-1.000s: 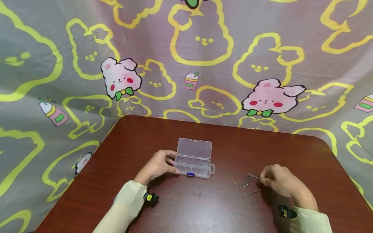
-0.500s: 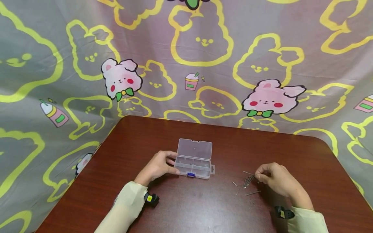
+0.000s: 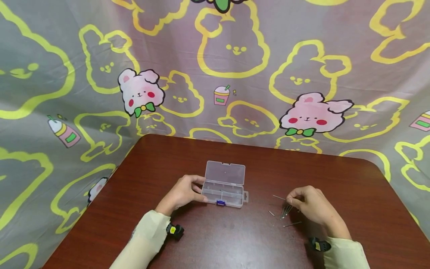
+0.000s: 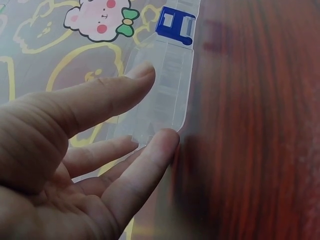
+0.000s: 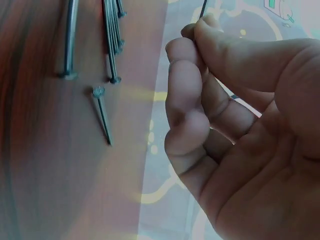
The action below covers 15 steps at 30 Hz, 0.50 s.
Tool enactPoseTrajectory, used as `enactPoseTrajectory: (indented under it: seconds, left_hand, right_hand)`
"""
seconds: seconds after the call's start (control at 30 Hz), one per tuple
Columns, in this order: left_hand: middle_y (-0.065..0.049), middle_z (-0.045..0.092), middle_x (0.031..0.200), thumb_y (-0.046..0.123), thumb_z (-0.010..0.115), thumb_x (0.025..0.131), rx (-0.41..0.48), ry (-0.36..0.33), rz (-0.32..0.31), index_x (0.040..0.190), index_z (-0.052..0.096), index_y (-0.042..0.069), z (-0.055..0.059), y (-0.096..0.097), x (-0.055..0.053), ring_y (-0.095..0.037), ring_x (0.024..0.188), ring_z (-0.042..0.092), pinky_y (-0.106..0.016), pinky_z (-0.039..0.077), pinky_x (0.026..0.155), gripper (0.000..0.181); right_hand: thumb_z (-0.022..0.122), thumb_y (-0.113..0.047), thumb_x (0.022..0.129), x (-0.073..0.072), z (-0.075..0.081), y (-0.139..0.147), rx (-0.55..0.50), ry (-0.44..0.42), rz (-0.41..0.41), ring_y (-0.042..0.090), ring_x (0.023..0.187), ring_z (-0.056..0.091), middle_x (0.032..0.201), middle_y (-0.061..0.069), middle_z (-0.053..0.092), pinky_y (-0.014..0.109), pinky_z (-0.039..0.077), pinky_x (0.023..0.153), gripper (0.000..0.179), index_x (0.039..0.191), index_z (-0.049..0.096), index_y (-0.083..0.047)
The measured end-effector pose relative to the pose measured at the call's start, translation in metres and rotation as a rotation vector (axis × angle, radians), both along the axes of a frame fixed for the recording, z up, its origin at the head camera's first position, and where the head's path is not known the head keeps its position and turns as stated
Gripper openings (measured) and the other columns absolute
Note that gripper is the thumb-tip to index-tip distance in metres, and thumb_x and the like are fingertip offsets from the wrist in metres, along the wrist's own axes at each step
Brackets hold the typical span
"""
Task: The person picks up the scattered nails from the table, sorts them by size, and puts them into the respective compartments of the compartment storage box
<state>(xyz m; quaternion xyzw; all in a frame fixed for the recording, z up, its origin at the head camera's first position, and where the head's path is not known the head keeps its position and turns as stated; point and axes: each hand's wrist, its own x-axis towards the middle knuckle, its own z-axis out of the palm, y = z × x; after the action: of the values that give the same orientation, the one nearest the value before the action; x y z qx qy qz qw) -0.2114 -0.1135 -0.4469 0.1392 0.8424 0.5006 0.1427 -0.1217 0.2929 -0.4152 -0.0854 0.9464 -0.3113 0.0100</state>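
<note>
At right, one hand (image 3: 313,206) pinches one nail (image 5: 203,8).

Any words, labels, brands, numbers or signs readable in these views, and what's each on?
None can be read in any view.
Left wrist's black device: yellow patch, too small to read.
Right wrist's black device: likewise too small.
Wall cloth: cartoon drawings, no readable lettering.
Clear box: no marking I can make out.
Nails: none visible.
</note>
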Motion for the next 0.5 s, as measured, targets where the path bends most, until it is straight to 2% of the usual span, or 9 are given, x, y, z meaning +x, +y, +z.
enactPoseTrajectory:
  seconds: [0.3, 0.5]
  left_hand:
    - [-0.011, 0.069, 0.108, 0.003, 0.095, 0.065, -0.002, 0.002, 0.003, 0.126, 0.066, 0.000, -0.001, 0.000, -0.001, -0.020, 0.087, 0.066, -0.032, 0.056, 0.067, 0.068]
    - [-0.011, 0.068, 0.110, 0.003, 0.095, 0.065, -0.011, 0.001, 0.009, 0.127, 0.066, 0.000, 0.000, 0.000, 0.000, -0.019, 0.087, 0.066, -0.032, 0.056, 0.067, 0.068]
  right_hand:
    - [0.073, -0.008, 0.092, -0.006, 0.000, -0.008, -0.054, -0.022, -0.051, 0.013, 0.067, 0.058, 0.079, -0.003, 0.069, 0.030, 0.047, 0.059, 0.008, 0.087, 0.077, -0.012]
    - [0.072, -0.006, 0.092, -0.012, -0.003, -0.015, -0.179, -0.083, -0.034, 0.018, 0.065, 0.062, 0.081, 0.004, 0.071, 0.030, 0.050, 0.059, 0.006, 0.090, 0.077, -0.006]
